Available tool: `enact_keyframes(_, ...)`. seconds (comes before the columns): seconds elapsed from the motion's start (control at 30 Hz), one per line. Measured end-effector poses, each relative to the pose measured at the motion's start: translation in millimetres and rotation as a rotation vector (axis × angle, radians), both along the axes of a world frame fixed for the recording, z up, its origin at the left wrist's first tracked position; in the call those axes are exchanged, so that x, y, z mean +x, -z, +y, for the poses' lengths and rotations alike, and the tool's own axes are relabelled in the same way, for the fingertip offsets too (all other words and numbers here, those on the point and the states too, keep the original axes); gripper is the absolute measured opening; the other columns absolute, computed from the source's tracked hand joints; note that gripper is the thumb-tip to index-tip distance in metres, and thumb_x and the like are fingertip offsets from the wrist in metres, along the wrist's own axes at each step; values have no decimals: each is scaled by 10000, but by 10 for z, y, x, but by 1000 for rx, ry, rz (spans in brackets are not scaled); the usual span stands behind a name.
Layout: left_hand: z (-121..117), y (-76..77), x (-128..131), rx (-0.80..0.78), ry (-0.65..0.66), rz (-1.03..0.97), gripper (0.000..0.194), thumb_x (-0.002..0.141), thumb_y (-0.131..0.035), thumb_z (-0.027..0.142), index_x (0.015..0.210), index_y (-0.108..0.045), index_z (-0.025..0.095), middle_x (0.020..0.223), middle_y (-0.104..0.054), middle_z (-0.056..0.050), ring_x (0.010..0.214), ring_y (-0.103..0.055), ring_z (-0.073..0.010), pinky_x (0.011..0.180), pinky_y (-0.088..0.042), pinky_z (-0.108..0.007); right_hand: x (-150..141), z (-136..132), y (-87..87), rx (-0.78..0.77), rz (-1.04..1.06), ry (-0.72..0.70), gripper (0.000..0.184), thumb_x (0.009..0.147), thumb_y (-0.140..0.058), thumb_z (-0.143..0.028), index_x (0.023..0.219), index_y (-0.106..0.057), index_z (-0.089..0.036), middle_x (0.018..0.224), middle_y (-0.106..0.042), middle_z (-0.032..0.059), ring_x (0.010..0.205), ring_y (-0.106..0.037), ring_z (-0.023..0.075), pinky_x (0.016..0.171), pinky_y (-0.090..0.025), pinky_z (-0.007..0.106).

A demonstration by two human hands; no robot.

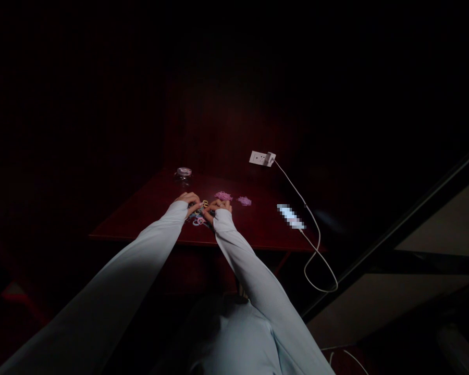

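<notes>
Matt, pale cloth sleeves (162,221) crease softly across the front edge of a smooth, dark-red table (133,219), its wood-like top carrying a low sheen. Near that edge, a pile of small loops (199,221) mixes shiny and dull bits, rubber or cloth too small to tell. Farther back, a pink clump (223,196) and a second pink clump (244,201) look rough and stringy. A see-through container (184,173), glass or plastic, glints by the back left corner. Beyond the back edge sits a smooth white plastic socket plate (258,158); a sleek, plastic-coated cable (291,182) loops past the right edge.
</notes>
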State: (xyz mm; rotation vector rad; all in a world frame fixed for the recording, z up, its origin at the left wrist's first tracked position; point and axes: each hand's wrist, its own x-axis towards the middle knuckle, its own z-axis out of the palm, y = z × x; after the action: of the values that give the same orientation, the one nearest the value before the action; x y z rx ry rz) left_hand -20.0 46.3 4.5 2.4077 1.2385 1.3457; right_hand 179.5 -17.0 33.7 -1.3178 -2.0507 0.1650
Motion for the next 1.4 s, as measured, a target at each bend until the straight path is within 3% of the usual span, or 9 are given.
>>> enact_keyframes(0.77,52,45,8,68,-5,4,274,939,-633,428,762,-686,226,932,-734,-39,838,-604,-196,816,-489,-329,4,38,15,10,-31,-2,255,992,-711,-476,913,-829,-264,1155,-678,55,1134,-433,261,958,-300,381)
enact_keyframes(1.17,6,9,88,53,17,-266,302,895,-588,415,667,-597,217,843,-668,-46,717,-572,-166,666,-505,-289,4,32,23,22,-28,3,233,998,-696,-450,930,-817,-263,1171,-667,56,1159,-432,267,982,-302,390)
enact_keyframes(1.4,-26,-42,76,65,-83,-331,293,887,-588,396,653,-545,225,828,-635,-37,679,-522,-154,652,-496,-279,1,0,6,21,-23,-19,245,1007,-677,-420,883,-790,-242,1169,-661,51,1140,-430,252,967,-300,378)
